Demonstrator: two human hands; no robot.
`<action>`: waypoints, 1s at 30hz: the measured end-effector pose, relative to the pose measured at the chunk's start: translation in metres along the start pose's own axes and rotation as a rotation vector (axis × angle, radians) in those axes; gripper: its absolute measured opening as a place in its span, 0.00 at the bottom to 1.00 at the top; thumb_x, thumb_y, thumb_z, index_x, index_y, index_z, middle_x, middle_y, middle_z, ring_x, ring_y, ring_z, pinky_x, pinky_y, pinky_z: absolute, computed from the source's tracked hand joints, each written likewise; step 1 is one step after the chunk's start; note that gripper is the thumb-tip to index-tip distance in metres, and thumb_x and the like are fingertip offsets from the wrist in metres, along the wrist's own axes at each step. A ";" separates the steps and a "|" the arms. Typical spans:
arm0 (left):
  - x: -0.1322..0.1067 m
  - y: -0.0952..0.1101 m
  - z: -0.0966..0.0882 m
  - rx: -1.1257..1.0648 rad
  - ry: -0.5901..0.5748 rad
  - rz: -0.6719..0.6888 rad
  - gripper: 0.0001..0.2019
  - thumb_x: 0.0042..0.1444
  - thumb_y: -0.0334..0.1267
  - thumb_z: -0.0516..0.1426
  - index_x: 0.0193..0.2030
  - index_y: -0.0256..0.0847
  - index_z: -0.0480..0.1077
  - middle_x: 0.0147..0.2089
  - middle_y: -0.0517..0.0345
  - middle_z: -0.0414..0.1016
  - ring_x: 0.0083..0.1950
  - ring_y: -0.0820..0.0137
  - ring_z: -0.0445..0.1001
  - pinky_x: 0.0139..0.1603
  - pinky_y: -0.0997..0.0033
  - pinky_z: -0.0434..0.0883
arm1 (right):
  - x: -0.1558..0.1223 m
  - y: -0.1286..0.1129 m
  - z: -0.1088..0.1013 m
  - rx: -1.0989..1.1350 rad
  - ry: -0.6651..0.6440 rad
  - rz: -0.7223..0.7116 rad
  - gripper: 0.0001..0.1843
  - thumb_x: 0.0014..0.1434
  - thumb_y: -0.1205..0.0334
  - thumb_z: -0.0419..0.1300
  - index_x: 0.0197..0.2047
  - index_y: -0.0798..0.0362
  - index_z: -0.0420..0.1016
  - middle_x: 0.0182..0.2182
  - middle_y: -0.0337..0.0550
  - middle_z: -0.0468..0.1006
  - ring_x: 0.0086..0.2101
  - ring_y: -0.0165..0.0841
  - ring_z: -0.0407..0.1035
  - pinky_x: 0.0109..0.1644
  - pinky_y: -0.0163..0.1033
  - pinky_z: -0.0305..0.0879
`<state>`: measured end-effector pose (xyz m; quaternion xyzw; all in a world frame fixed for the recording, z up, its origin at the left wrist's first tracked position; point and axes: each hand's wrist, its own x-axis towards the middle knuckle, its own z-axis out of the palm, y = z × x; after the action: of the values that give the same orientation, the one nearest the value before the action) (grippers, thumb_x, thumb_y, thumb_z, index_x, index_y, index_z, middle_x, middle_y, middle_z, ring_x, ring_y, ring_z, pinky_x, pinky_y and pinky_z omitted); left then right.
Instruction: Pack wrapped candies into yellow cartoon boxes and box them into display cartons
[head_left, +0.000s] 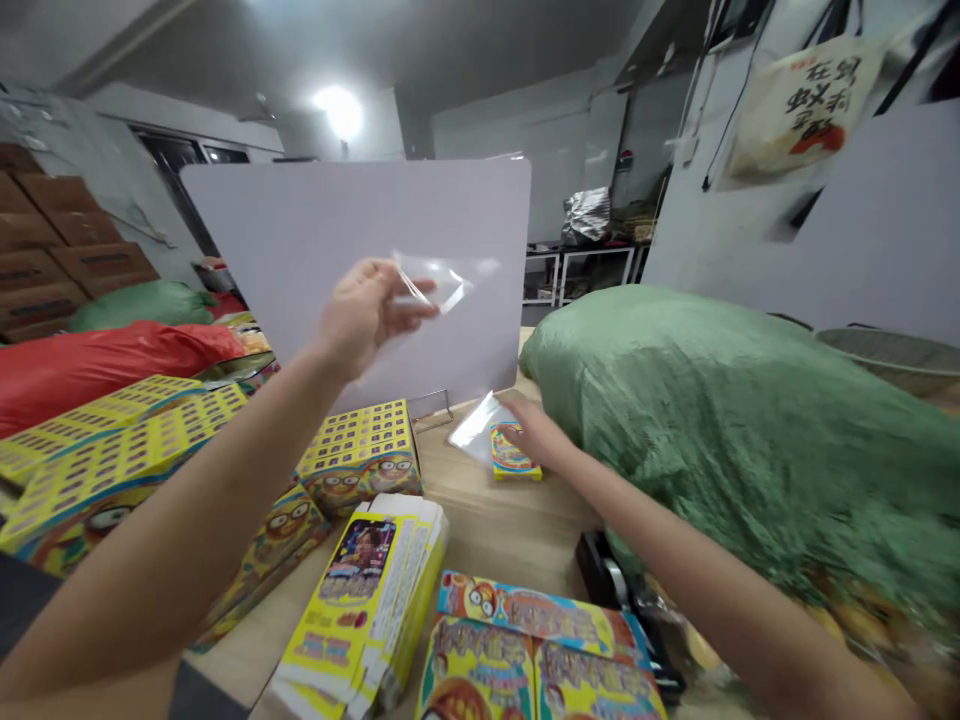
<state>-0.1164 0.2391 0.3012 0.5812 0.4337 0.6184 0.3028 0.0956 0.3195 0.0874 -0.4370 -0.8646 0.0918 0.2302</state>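
Raised before the white board, my left hand (pixel 364 315) pinches a clear plastic bag (pixel 450 285), blurred by motion. Lower down, my right hand (pixel 531 428) has its fingers closed on the edge of another clear plastic piece (pixel 474 428), which looks like a bag; whether it is one or a stack I cannot tell. Just under that hand, a small yellow box (pixel 516 462) with a blue and red print lies on the table, partly covered by the fingers.
Flattened yellow cartons (pixel 367 600) and printed display boxes (pixel 525 650) lie in front. A black tape dispenser (pixel 619 590) stands right of them. Large yellow boxes (pixel 360 445) line the left. A green sack (pixel 712 420) bulks at right; a white board (pixel 360 220) stands behind.
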 end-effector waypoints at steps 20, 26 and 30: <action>-0.360 0.069 -0.045 -0.322 -0.044 -0.608 0.31 0.45 0.69 0.56 0.43 0.44 0.64 0.41 0.49 0.80 0.33 0.60 0.81 0.28 0.70 0.72 | -0.284 -0.218 -0.090 0.965 0.120 -0.025 0.17 0.61 0.51 0.56 0.26 0.53 0.72 0.22 0.40 0.76 0.25 0.30 0.71 0.30 0.35 0.68; -0.424 0.072 -0.069 -0.060 0.205 -0.537 0.25 0.43 0.49 0.68 0.43 0.43 0.66 0.40 0.54 0.80 0.32 0.65 0.80 0.29 0.74 0.72 | -0.323 -0.263 -0.038 1.282 -0.155 0.178 0.19 0.58 0.46 0.59 0.27 0.53 0.68 0.23 0.38 0.75 0.25 0.30 0.72 0.32 0.36 0.70; -0.440 0.050 -0.075 -0.004 0.323 -0.519 0.18 0.48 0.51 0.64 0.36 0.39 0.70 0.37 0.56 0.79 0.30 0.69 0.79 0.28 0.77 0.71 | -0.340 -0.250 -0.013 1.187 -0.222 0.232 0.17 0.60 0.46 0.57 0.36 0.53 0.71 0.27 0.41 0.77 0.28 0.33 0.73 0.36 0.41 0.72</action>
<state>-0.1210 -0.1833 0.1491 0.3447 0.6090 0.6057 0.3787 0.0975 -0.1023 0.0803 -0.3134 -0.6317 0.6269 0.3313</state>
